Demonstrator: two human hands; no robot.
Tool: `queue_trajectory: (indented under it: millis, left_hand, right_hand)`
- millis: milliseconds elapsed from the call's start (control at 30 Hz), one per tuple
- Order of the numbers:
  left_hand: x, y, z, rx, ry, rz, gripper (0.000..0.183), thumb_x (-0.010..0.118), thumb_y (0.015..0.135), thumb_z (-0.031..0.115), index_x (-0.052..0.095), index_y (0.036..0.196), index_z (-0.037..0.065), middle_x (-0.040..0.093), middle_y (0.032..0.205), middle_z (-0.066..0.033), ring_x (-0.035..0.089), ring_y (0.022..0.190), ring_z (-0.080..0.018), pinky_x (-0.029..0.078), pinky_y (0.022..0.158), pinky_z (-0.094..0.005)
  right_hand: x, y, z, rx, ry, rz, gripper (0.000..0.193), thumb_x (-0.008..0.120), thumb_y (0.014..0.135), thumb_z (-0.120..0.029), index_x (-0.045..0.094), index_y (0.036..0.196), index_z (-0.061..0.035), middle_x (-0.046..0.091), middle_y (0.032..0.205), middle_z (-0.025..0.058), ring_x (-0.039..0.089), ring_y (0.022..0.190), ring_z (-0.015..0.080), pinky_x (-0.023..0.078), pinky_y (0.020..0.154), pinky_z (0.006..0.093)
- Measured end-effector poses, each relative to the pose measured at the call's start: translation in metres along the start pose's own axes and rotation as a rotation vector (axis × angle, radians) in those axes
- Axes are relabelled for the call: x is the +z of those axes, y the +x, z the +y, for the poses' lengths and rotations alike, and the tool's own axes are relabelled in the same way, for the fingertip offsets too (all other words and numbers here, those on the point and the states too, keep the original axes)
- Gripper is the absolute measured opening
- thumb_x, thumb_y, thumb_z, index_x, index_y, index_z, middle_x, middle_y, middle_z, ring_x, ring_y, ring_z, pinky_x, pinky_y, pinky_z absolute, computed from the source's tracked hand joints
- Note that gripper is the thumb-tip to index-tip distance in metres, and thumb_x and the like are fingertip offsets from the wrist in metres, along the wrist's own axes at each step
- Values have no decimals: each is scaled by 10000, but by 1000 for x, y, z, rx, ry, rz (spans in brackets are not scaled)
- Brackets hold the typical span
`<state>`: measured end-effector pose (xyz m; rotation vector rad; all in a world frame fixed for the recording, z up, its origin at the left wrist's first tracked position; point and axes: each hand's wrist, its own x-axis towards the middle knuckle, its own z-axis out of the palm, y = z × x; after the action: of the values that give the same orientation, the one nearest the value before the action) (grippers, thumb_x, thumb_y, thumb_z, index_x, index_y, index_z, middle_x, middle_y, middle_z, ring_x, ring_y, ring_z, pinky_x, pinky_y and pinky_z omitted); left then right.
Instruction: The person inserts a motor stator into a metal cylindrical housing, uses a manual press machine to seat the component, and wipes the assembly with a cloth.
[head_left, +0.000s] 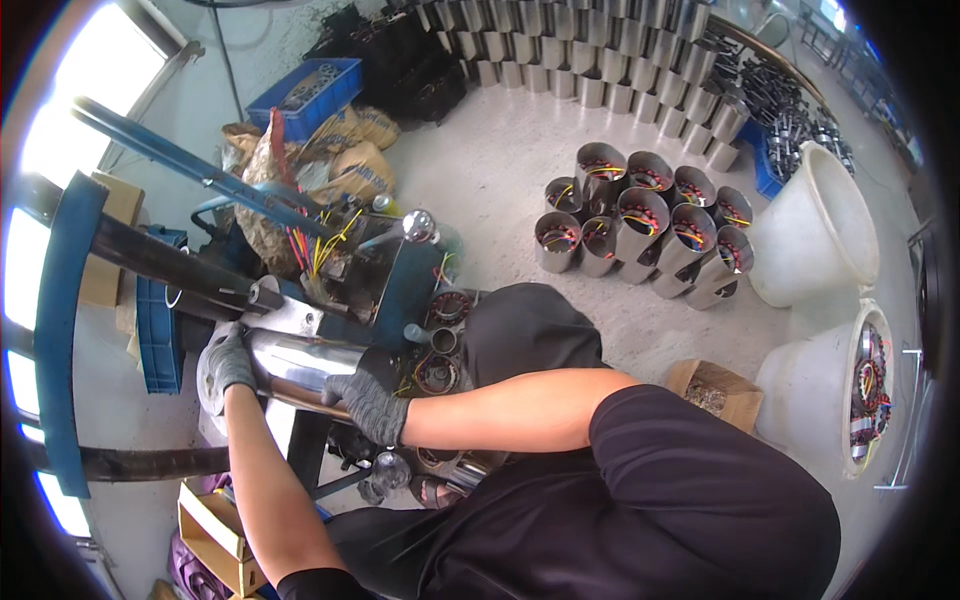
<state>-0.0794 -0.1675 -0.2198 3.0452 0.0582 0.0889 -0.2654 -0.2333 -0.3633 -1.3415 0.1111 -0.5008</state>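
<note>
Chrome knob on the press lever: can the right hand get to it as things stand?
Probably yes. The right hand grips the steel tube beside the left hand; the knob stands above with nothing covering it. The hand would have to let go of the tube first.

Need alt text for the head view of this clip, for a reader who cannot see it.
Seen from above, a person's gloved left hand and right hand grip a shiny steel cylinder lying across a blue press machine. On the concrete floor beyond stand wired motor housings and two white buckets.
</note>
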Motion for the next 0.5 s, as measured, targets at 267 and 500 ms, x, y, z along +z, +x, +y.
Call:
queue_trajectory:
  millis: [267,500]
  left_hand:
    - [0,-13,14,114,77,43,590,373,1000,599,692,1273,184,651,1316,-182,597,1270,-366,475,1012,-469]
    - [-14,-25,18,32,121,27,498,469,970,576,709,1265,254,694,1285,-124,658,1203,-322,510,987,-443]
  right_hand:
    - [-22,-14,-18,-22,-79,48,154,556,917,-91,696,930,-31,723,899,149,685,867,235,540,817,360]
    - [-34,-28,-50,467,489,62,196,564,903,-191,710,922,-62,685,882,115,650,759,172,549,682,317]
